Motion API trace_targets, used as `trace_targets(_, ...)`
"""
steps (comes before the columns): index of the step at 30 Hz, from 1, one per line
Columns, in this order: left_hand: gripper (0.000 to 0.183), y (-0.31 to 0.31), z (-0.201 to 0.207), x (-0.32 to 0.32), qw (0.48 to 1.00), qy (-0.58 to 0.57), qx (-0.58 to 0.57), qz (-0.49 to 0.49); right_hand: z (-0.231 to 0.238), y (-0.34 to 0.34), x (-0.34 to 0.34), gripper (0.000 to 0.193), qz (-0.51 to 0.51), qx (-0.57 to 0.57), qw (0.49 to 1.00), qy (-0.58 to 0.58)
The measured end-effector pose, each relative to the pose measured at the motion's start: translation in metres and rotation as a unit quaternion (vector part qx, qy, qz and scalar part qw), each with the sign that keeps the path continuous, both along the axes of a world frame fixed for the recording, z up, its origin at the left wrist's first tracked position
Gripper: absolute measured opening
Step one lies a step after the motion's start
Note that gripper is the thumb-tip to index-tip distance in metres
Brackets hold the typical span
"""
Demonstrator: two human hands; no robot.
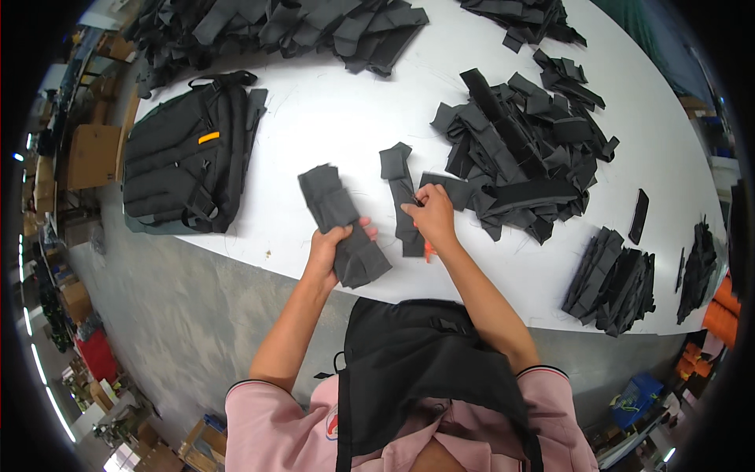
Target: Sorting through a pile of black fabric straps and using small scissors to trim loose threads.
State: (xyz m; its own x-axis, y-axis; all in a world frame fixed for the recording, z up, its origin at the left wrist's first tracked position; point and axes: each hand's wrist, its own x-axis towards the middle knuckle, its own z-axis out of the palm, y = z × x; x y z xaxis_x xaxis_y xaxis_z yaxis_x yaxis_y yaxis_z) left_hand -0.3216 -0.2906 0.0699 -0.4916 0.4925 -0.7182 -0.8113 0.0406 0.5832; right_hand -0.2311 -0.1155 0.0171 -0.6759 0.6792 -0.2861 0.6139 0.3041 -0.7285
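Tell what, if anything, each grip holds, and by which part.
The left grip holds dark fabric around its middle. The right grip is at a dark strip; hold unclear.

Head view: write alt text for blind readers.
A person's left hand grips dark fabric at a white table; the right hand is at another dark strip. A black backpack lies to the left, fabric piles beyond and to the right.
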Motion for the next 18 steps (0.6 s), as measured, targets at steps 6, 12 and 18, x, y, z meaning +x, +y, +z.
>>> trace_targets(6, 0.035, -0.033, -0.009, 0.006, 0.981, -0.186, 0.043, 0.021, 0.05, -0.029, 0.039, 0.033, 0.129, 0.06, 0.941, 0.308)
trace_targets(12, 0.04, -0.026, 0.016, 0.037, 0.967, -0.236, 0.057, 0.077, 0.029, -0.055, 0.047, 0.046, 0.245, 0.215, 0.887, 0.327)
trace_targets(18, 0.036, -0.023, 0.028, 0.03, 0.979, -0.119, 0.07, 0.15, 0.031, -0.052, 0.031, 0.054, 0.258, 0.318, 0.865, 0.29)
